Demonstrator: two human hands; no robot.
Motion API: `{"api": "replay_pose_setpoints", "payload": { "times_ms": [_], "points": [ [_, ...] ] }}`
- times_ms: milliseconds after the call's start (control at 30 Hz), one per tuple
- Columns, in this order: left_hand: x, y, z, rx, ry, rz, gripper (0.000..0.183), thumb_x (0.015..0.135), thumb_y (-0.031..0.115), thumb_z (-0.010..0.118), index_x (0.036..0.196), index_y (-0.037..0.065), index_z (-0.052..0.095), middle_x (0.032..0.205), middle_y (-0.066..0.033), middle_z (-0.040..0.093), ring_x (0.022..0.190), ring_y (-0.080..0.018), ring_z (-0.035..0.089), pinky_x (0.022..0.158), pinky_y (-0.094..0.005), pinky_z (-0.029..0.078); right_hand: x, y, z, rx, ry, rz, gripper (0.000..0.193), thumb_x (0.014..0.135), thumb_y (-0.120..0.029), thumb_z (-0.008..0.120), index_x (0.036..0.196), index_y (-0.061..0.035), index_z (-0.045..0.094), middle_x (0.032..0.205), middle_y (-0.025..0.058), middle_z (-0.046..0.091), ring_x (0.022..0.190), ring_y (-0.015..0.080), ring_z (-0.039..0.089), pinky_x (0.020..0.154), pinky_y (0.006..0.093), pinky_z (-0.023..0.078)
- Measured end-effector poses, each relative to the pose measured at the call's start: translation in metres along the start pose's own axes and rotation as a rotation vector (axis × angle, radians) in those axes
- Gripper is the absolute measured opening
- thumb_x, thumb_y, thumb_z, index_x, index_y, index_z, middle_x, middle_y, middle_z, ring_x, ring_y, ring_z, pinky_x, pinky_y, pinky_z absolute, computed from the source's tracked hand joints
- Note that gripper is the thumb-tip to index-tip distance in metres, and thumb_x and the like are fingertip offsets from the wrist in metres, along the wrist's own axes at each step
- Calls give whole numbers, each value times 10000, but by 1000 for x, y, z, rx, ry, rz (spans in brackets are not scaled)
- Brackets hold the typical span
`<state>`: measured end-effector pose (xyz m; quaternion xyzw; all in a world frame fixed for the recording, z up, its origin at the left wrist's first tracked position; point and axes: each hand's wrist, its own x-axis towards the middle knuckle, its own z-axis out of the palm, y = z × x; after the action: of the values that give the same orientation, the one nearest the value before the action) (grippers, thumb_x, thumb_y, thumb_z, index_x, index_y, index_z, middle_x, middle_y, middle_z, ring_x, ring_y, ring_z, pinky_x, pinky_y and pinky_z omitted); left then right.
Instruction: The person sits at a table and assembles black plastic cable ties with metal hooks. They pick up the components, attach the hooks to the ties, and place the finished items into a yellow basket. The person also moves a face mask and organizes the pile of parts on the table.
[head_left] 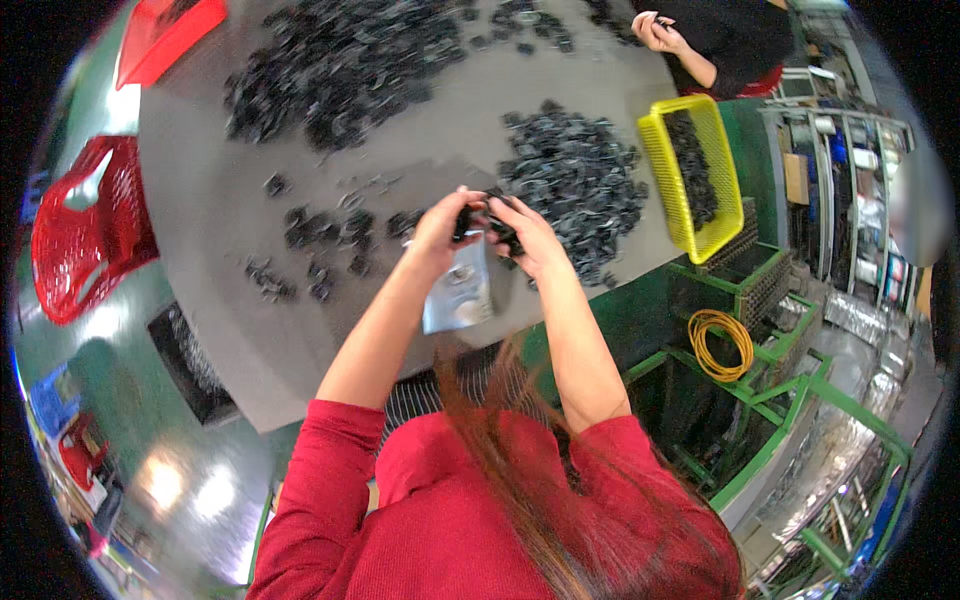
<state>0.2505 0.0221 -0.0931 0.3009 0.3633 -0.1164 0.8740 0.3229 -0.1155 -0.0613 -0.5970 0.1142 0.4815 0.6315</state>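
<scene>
In the head view, the left hand (438, 232) and right hand (532, 240) clasped small black parts (504, 236) above the grey tabletop (430, 165). A slackened finger would likely have spilled some into the neighbouring black heap (572, 175), mixing them.

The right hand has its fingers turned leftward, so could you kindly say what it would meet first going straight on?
Probably the left hand or the black pieces at its fingers, though depth there is unclear.

To your left, a red chair (80, 235) stands on the glossy green floor (125, 420); to your right, a yellow coil (698, 342) sits at a green frame (855, 418), with stocked shelving (822, 200) farther off.
</scene>
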Motion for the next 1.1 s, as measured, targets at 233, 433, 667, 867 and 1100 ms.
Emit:
{"api": "replay_pose_setpoints", "payload": {
  "times_ms": [233, 433, 667, 867, 1100],
  "points": [
    [119, -55, 259, 84, -257, -93, 265, 891, 306, 530, 1069, 116, 584, 1067, -49, 533, 994, -195, 498, 803, -409, 484, -35, -101, -223, -19, 539, -176, 229, 843, -305, 623, 947, -107, 576, 774, -19, 555, 544, 78, 479, 399, 189, 338],
    [186, -50, 376, 87, -251, 133, 545, 902, 306, 524, 1353, 89, 308, 1191, -101, 530, 1092, -208, 504, 910, -394, 413, -30, -192, -314, -58, 696, -207, 415, 816, -381, 629, 1132, -130, 530, 1104, 56, 543, 992, 208, 510, 796, 442, 451],
    [97, -19, 215, 559, 200, 661, 307, 879, 227, 556, 1139, 64, 579, 1094, -118, 618, 1018, -193, 585, 882, -321, 458, 35, -146, -288, -569, 835, -699, 513, 777, -133, 669, 1222, 3, 456, 1169, 181, 506, 995, 246, 540, 887, 344, 427],
    [-4, -23, -11, 764, 998, 885, 214, 762, 52, 607, 975, 67, 622, 946, -98, 601, 872, -238, 587, 784, -351, 470, 44, -44, -29, -1073, -64, -884, 190, 752, -102, 623, 940, -70, 619, 973, 103, 593, 882, 261, 581, 805, 361, 471],
    [-5, -39, -85, 1366, 949, 762, 498, 699, 168, 717, 1148, 96, 515, 1118, -111, 507, 1051, -295, 490, 881, -382, 423, 82, 49, 64, -1519, -26, -592, 344, 727, -203, 705, 1031, -116, 569, 1075, 105, 547, 982, 312, 571, 787, 432, 488]
  ]
}}
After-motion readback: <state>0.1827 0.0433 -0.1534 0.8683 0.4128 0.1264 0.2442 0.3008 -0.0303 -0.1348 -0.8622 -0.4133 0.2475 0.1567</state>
